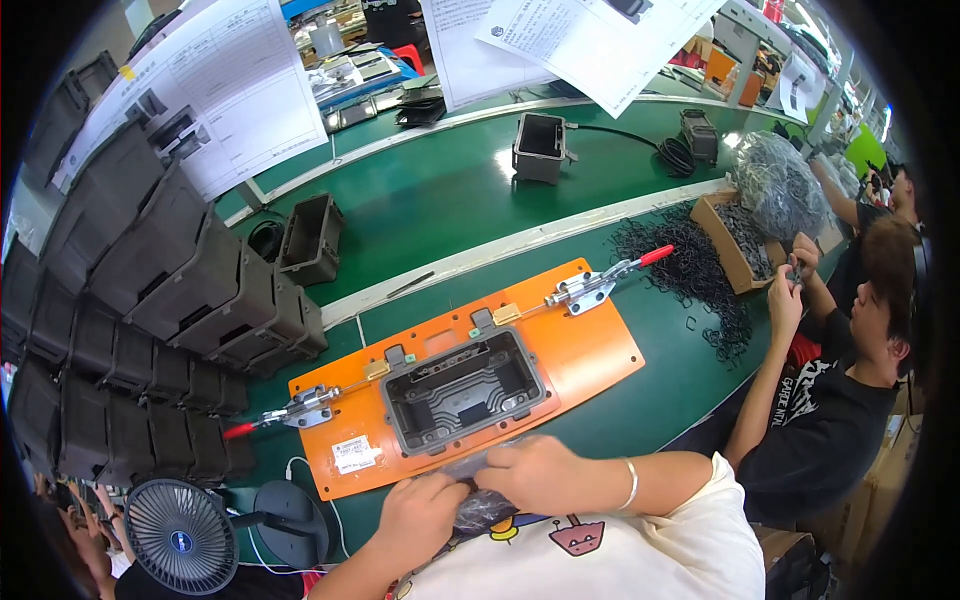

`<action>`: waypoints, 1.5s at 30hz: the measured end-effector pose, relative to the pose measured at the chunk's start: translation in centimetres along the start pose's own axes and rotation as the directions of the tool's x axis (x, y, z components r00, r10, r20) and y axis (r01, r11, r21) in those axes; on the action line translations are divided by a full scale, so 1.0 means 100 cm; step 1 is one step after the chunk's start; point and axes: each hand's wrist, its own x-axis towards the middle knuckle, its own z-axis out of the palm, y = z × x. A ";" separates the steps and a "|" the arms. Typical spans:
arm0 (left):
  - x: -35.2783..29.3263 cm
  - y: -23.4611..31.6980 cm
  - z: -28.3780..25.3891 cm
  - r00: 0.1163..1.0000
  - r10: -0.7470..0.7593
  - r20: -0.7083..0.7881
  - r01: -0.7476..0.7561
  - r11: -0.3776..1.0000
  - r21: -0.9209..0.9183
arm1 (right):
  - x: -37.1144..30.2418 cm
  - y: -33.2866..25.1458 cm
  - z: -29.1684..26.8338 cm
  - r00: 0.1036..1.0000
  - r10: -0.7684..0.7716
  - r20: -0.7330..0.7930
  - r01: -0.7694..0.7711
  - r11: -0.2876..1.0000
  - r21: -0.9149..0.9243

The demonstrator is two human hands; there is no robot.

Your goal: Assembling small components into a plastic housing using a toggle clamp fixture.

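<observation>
Close to my body, my left hand [424, 512] and my right hand [540, 472] are closed on a crinkled clear plastic bag [484, 508]. Something dark shows through it, but I cannot make out what. Just beyond my hands, an open dark grey plastic housing [462, 395] sits in an orange fixture plate [590, 350]. Neither hand touches the housing. A red-handled toggle clamp [300, 408] is fixed at the plate's left end. Another toggle clamp [590, 290] is mounted at the upper right.
Stacked grey housings [190, 290] rise on the left, above a small fan [180, 540]. Black clips [690, 280] lie heaped at right beside a cardboard box [725, 240]. A co-worker [840, 400] sits at right. Housings [540, 148] stand on the green conveyor [440, 190].
</observation>
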 end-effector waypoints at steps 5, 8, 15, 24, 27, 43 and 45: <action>0.020 -0.019 -0.036 0.953 -0.091 -0.289 0.057 0.991 -0.124 | 0.036 0.076 -0.053 0.850 -0.006 -0.527 -0.089 0.984 -0.155; 0.047 -0.045 -0.053 0.872 -0.152 -0.466 0.137 0.988 -0.067 | 0.045 0.114 -0.055 0.852 0.035 -0.523 -0.172 0.961 -0.217; 0.062 -0.093 -0.041 0.862 -0.185 -0.472 0.213 0.977 0.007 | 0.036 0.117 -0.051 0.906 0.056 -0.419 -0.104 0.990 -0.093; 0.052 -0.085 -0.042 0.915 -0.071 -0.398 0.191 0.944 0.270 | 0.031 0.084 -0.045 0.957 0.131 -0.261 -0.234 0.877 -0.419; 0.031 -0.088 -0.042 0.744 -0.190 -0.641 0.273 0.962 0.032 | 0.043 0.075 -0.052 0.948 0.158 -0.276 -0.245 0.916 -0.318; -0.026 -0.155 -0.094 -0.142 -0.933 -0.332 -0.424 0.360 -0.831 | 0.205 0.075 -0.022 0.923 0.150 0.356 -0.162 0.987 0.004; 0.000 -0.122 -0.107 -0.096 -0.819 -0.566 -0.332 0.562 -0.757 | 0.207 0.075 -0.026 0.880 0.222 0.420 -0.258 0.966 0.030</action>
